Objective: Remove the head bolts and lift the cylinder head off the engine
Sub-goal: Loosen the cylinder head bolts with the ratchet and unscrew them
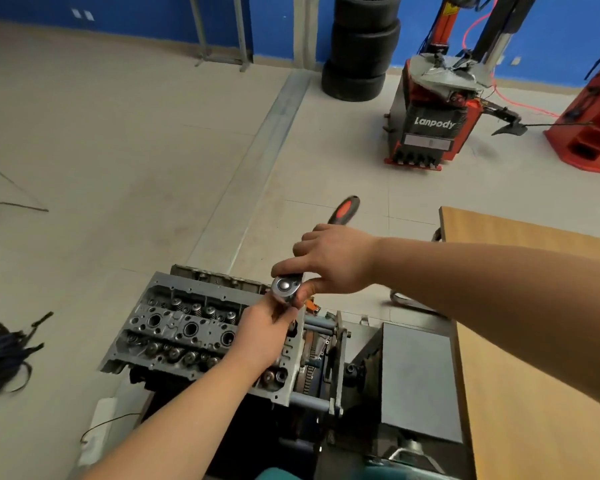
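The cylinder head (187, 327) is bare cast metal, dull grey and rough-looking, with darker, greasy valve springs and bores. The ratchet (286, 289) has a polished, shiny steel head and a matt black handle with an orange rubbery inset. The worktop (534, 393) is smooth light wood laminate. A grey box (418, 379) beside it looks like matt painted metal. The floor (118, 150) is pale, smooth and slightly scuffed. The stacked tyres (361, 46) are matt black rubber.

Two hands (257, 337), one ratchet (286, 289), three tyres (357, 46)
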A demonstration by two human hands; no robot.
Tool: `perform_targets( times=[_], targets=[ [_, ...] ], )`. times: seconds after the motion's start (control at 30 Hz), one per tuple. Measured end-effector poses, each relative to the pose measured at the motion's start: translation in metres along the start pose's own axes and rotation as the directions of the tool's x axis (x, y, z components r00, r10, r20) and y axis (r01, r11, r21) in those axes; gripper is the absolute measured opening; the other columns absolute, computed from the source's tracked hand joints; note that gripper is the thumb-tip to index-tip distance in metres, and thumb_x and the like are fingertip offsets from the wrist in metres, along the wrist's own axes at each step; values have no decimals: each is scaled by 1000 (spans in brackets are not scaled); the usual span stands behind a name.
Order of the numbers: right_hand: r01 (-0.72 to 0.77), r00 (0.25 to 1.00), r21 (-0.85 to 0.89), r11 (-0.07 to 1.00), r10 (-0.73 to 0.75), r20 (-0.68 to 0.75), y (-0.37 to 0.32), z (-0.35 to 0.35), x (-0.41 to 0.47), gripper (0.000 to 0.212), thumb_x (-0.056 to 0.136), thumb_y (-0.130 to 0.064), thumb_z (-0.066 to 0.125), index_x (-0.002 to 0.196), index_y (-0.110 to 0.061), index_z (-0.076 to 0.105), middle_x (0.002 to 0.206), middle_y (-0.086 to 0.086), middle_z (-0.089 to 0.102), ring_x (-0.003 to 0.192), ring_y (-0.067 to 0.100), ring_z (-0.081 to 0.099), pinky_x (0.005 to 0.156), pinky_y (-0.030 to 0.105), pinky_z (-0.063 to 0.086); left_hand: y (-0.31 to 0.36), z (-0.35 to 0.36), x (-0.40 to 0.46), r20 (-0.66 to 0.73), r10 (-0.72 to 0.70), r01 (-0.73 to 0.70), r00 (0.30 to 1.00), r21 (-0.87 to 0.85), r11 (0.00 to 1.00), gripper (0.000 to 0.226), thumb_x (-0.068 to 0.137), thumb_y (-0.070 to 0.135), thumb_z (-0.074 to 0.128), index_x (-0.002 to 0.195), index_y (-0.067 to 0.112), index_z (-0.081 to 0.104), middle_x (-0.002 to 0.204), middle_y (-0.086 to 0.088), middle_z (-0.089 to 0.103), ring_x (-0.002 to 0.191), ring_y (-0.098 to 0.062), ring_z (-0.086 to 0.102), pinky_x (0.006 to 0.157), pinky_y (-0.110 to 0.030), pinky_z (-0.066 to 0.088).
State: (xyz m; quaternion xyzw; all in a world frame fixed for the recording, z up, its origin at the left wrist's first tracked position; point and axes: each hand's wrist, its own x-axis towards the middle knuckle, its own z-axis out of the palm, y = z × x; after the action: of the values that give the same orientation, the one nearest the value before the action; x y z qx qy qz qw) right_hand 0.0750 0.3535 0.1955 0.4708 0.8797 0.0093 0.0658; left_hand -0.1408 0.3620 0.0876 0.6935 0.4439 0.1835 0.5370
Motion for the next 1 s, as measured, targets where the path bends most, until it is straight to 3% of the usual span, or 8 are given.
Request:
perform_targets(
  times=[0.13,0.33,0.47,0.57,0.7,0.77,0.9,1.0],
  targets=[
    [-392,918,101,914,396,-18,-43,5,-21,66,94,-83,23,138,-38,44,79,-8,56,79,26,64,58,32,35,1,-1,8,-4,69,-68,998,120,990,13,100,33,68,96,44,63,91,20,72,86,8,65,71,-17,45],
    [-733,617,512,448,754,225,-118,12,-22,39,100,-60,54,99,-26,35,72,-5,50,60,16,48,48,33,29,0,-4,14,178,115,-156,977,237,959,29,98,19,63,84,44,59,82,34,67,78,11,63,59,-16,42],
    [-684,723,408,605,634,274,-99,-1,-23,26,102,-31,63,105,-26,37,77,-2,55,73,29,59,56,36,40,-1,-12,18,254,74,-120,964,168,979,14,95,35,73,101,47,68,95,34,71,89,12,65,74,-24,52],
    [-531,841,159,832,496,215,-74,-17,-20,36,98,-15,60,123,-33,43,84,-9,59,82,22,56,80,40,45,-1,-19,22,329,96,-146,939,130,981,20,96,33,73,109,47,67,102,34,71,96,13,64,79,-21,50],
    [-398,907,43,916,387,165,-62,-32,-7,60,91,1,57,138,-35,51,109,-6,69,109,24,57,116,47,34,-4,-24,28,369,125,-177,921,110,978,25,96,30,72,114,43,62,106,33,69,100,11,64,84,-21,49],
    [-436,886,39,899,421,197,-67,-35,0,55,93,0,56,137,-33,51,105,-4,70,104,26,59,110,46,41,-9,-28,32,387,148,-190,910,75,979,29,95,25,73,116,43,64,107,29,71,102,7,67,88,-24,52],
    [-694,698,37,719,659,280,-92,-32,4,36,100,-15,59,131,-26,46,82,0,58,72,24,56,58,36,43,-10,-33,39,394,206,-236,896,29,971,40,95,15,72,115,49,68,110,22,73,104,2,68,87,-22,52],
    [-845,532,175,505,762,370,-113,-28,6,27,98,-26,64,120,-21,48,85,-2,55,76,23,56,57,33,38,-5,-32,44,424,242,-278,873,24,960,37,95,15,72,105,50,70,106,23,73,101,2,68,85,-23,54]
  ],
)
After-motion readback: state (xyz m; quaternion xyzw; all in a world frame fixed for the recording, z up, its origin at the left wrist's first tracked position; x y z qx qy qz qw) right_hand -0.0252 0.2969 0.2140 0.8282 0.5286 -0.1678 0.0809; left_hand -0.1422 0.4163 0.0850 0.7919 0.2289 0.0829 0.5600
